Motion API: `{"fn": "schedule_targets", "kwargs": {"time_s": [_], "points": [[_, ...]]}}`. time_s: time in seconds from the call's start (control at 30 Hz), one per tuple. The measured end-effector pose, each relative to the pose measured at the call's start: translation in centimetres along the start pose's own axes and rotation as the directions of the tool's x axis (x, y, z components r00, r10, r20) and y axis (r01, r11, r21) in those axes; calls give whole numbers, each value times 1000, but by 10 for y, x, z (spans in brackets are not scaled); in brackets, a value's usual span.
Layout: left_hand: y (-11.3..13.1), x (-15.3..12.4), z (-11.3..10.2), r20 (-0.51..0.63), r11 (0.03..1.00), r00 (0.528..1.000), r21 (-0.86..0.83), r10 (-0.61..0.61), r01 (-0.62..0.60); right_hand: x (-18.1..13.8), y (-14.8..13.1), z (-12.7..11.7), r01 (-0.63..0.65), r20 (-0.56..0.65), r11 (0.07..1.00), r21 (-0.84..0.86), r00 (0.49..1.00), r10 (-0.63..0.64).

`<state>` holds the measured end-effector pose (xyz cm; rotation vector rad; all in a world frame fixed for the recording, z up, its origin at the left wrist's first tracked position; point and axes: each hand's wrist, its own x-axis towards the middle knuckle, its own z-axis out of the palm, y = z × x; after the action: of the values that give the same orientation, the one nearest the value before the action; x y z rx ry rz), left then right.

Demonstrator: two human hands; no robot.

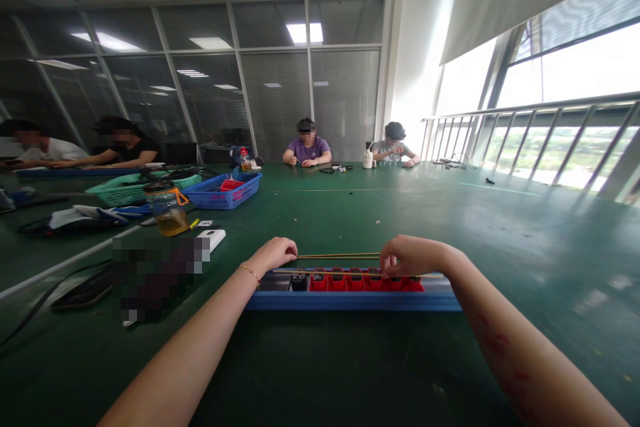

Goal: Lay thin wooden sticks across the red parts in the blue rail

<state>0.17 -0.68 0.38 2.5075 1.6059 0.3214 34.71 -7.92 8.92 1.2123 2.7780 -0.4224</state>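
Note:
A long blue-edged tray (353, 301) lies crosswise in front of me on the green table. In it stands a row of small red holders (356, 279) with dark tops, and a black piece (299, 280) sits at their left end. Beyond the tray, thin yellowish sticks (340, 255) stretch between my hands. My left hand (278, 253) is closed at their left end. Over the right-hand holders my right hand (407, 255) is bent down, its fingers closed around the sticks; its fingertips are partly hidden. Another thin stick (350, 273) runs lengthwise over the holders.
To the left are a jar of amber liquid (170, 210), a blue basket (225, 192), a green basket (117, 191), a white-ended object (214, 237) and cables. Two people (307, 145) sit across the table; others work at far left. A railing (540, 137) runs along the right.

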Motion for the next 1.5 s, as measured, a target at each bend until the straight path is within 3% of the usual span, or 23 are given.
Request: {"fn": "schedule_targets", "kwargs": {"time_s": [0.2, 0.3, 0.6, 0.73, 0.87, 1.0, 1.13, 1.5], "points": [[1, -1, -1, 6, 1000, 1000, -1, -5, 5, -3, -18, -1, -35, -76, 991, -133, 997, 25], [2, -1, -1, 8, 1000, 1000, 1, -17, 17, -7, -20, -5, 5, -123, 990, -141, 992, -22], [4, -2, -3, -19, 996, 999, 83, -31, 32, -37, 17, -28, -13, -265, 988, 151, 963, 53], [2, -2, -1, -26, 994, 998, 89, -56, 58, -42, 43, -28, -61, -234, 960, 274, 964, 128], [0, -2, -1, -21, 995, 998, 81, -64, 66, -29, 55, -15, -110, -200, 965, 239, 967, 160], [1, -2, -1, -21, 995, 998, 73, -64, 66, -4, 54, 2, -82, -175, 974, 213, 977, 120], [4, -4, -3, -20, 995, 997, 66, -69, 71, 21, 50, 14, -64, -87, 996, 63, 994, 69], [4, -3, -4, -15, 998, 998, 35, -60, 60, 66, 34, 17, -64, 121, 990, -124, 989, 79]]}}
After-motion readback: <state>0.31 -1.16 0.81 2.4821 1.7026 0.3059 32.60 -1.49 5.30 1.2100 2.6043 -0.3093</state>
